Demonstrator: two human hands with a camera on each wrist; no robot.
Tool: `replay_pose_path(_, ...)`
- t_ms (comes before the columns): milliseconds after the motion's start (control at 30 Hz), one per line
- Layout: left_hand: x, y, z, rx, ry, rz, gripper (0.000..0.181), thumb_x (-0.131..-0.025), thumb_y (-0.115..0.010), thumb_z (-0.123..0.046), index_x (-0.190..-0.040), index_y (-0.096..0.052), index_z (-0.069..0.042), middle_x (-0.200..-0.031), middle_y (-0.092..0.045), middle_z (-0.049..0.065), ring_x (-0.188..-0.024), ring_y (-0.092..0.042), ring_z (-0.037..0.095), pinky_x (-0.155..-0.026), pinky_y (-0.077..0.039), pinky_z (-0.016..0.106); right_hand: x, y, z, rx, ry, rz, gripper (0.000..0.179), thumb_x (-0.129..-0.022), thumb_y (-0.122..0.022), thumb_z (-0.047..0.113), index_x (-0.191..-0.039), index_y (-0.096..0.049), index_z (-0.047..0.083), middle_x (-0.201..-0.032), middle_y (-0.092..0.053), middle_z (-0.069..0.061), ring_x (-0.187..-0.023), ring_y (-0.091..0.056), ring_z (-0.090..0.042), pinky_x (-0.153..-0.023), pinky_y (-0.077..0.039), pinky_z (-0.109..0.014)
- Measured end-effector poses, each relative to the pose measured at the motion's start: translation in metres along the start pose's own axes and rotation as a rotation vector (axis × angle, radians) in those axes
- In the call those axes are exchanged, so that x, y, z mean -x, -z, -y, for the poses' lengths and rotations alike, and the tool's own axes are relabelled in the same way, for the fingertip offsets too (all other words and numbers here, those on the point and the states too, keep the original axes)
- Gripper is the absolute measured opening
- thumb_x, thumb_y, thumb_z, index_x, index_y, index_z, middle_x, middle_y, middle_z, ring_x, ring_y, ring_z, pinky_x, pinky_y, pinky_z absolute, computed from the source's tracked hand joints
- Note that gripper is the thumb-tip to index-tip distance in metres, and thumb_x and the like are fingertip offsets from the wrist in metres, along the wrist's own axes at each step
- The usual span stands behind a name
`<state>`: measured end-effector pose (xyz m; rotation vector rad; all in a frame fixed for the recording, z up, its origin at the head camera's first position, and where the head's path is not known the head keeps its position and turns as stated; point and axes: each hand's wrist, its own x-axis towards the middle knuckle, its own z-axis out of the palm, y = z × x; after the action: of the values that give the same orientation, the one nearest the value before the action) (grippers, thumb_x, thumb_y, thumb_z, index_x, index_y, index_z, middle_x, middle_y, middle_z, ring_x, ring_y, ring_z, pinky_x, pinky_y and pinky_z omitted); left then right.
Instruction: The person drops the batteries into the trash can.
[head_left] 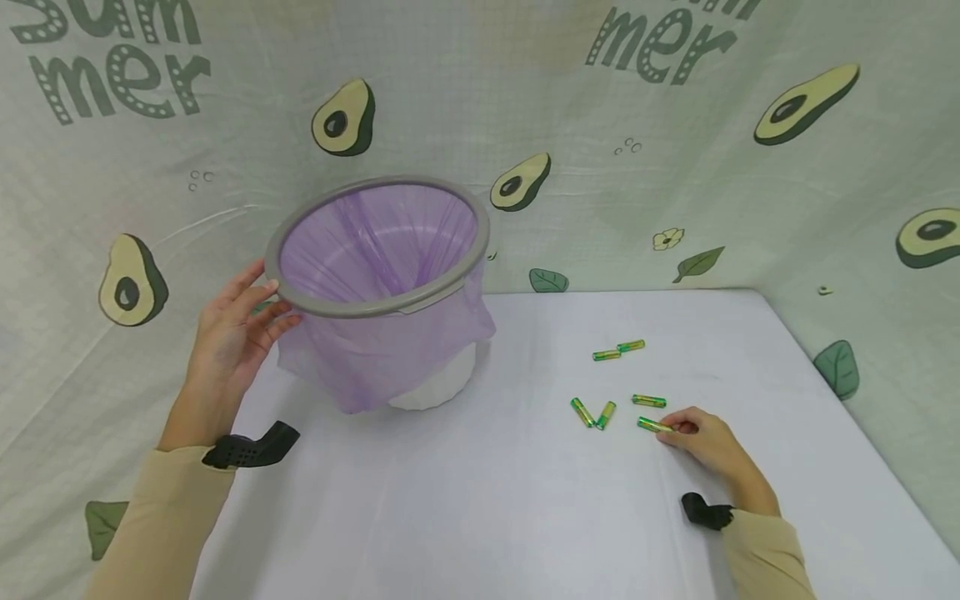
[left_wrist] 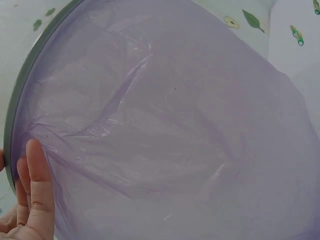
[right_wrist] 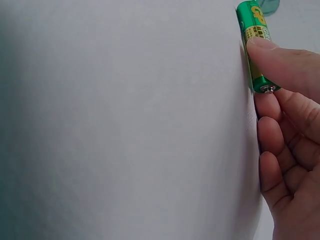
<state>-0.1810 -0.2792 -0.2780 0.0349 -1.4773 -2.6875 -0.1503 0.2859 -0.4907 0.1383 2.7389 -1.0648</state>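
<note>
My left hand point(head_left: 236, 333) holds a waste bin by the left side of its grey rim point(head_left: 360, 310), thumb at the rim and fingers against the outside. A thin purple bag point(head_left: 382, 358) lines the bin and hangs down over its outer wall; the bin's white lower part point(head_left: 438, 385) shows beneath. In the left wrist view the bag point(left_wrist: 165, 125) fills most of the picture. At the right, my right hand point(head_left: 705, 442) pinches a green and gold battery point(right_wrist: 255, 30) between thumb and fingers, low over the white table.
Several more batteries lie nearby: one battery point(head_left: 648, 401) just behind the right hand, a pair point(head_left: 582, 412) in a V shape to its left, another pair point(head_left: 607, 355) farther back. A printed cloth point(head_left: 420, 92) hangs behind the table point(head_left: 480, 517).
</note>
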Motion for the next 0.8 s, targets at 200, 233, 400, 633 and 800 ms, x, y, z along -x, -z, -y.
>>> replay_pose_path(200,0.001,-0.001,0.0,-0.02,-0.002,-0.008,0.044,-0.089,-0.058,0.0,-0.131,-0.05,-0.012,-0.127,-0.035,0.004,-0.07,-0.062,0.017,-0.065,-0.057,0.028,0.001,0.0,0.0,0.003,-0.004,0.009,0.044,-0.083,-0.069,0.036,-0.106,-0.062,0.0,-0.091,-0.056,-0.006,-0.08,-0.045,-0.016,-0.063,-0.037,-0.022)
replay_pose_path(233,0.001,-0.001,-0.001,-0.019,-0.002,-0.008,0.045,-0.089,-0.058,0.0,-0.132,-0.049,-0.012,-0.127,-0.035,0.004,-0.071,-0.062,0.017,-0.065,-0.057,0.028,0.001,0.001,0.0,0.003,-0.007,0.013,0.045,-0.083,-0.069,0.037,-0.106,-0.062,0.0,-0.092,-0.056,-0.007,-0.08,-0.046,-0.016,-0.064,-0.037,-0.022)
replay_pose_path(400,0.001,-0.001,-0.001,-0.02,-0.003,-0.013,0.047,-0.089,-0.058,0.0,-0.133,-0.047,-0.012,-0.126,-0.036,0.003,-0.071,-0.063,0.017,-0.066,-0.057,0.028,-0.001,0.002,0.002,0.012,-0.019,0.023,0.046,-0.084,-0.067,0.038,-0.108,-0.06,-0.001,-0.093,-0.057,-0.008,-0.08,-0.046,-0.017,-0.064,-0.038,-0.024)
replay_pose_path(633,0.0,-0.001,0.0,-0.021,-0.004,-0.015,0.045,-0.088,-0.059,0.0,-0.131,-0.05,-0.011,-0.118,-0.044,0.004,-0.071,-0.063,0.017,-0.065,-0.058,0.029,-0.002,0.007,0.009,-0.005,0.005,-0.017,0.044,-0.088,-0.063,0.036,-0.108,-0.06,-0.003,-0.093,-0.059,-0.009,-0.077,-0.047,-0.014,-0.06,-0.04,-0.022)
replay_pose_path(800,0.001,-0.001,0.0,-0.039,-0.014,-0.016,0.045,-0.088,-0.06,-0.001,-0.131,-0.05,-0.011,-0.115,-0.047,0.004,-0.071,-0.063,0.017,-0.065,-0.058,0.028,-0.003,0.013,0.023,-0.044,0.036,-0.077,0.044,-0.09,-0.061,0.036,-0.111,-0.059,-0.002,-0.096,-0.059,-0.008,-0.077,-0.046,-0.009,-0.061,-0.041,-0.019)
